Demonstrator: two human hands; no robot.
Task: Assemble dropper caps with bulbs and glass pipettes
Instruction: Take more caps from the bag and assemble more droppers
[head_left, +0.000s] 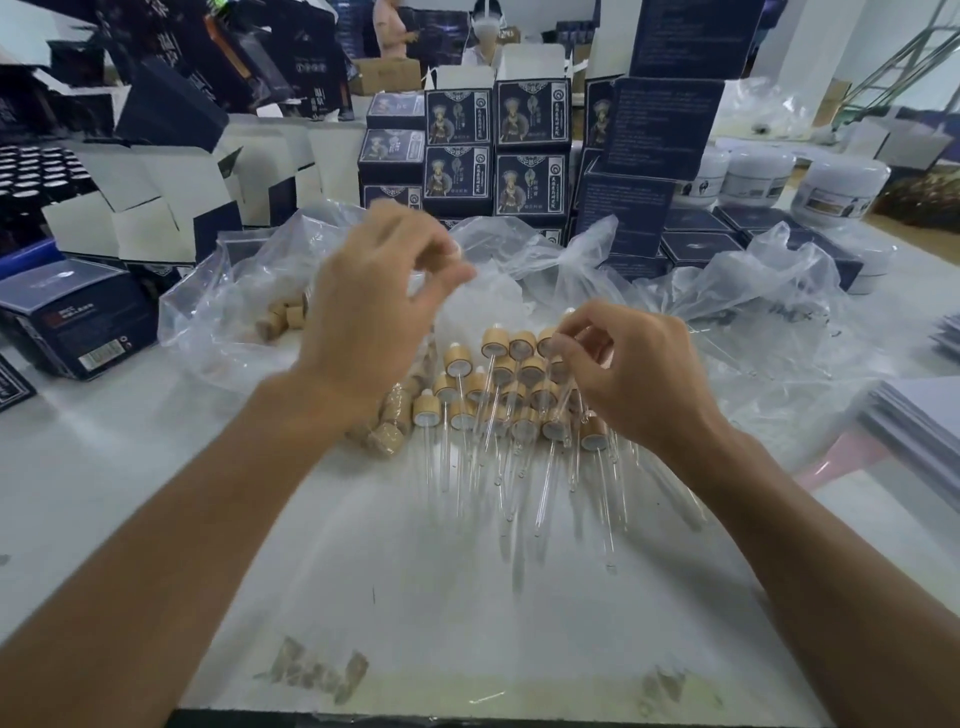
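Several assembled droppers (511, 400), bamboo caps with white bulbs and glass pipettes, lie in rows on the white table (363, 571). My right hand (631, 371) is over the right end of the rows. Its thumb and fingers pinch the top of one dropper (558, 332), whose pipette slants down toward me. My left hand (374, 306) is raised and blurred above the clear plastic bag (228, 312) of loose bamboo caps (283, 317). Its fingers are curled, and whether they hold anything is unclear. More caps in plastic (389, 421) lie left of the rows.
Crumpled clear bags (753, 312) spread behind and right of the droppers. Stacks of dark blue boxes (530, 150) stand behind them, with open white cartons (156, 202) at the left, white jars (841, 187) at the back right and a paper stack (914, 415) on the right. People stand far back.
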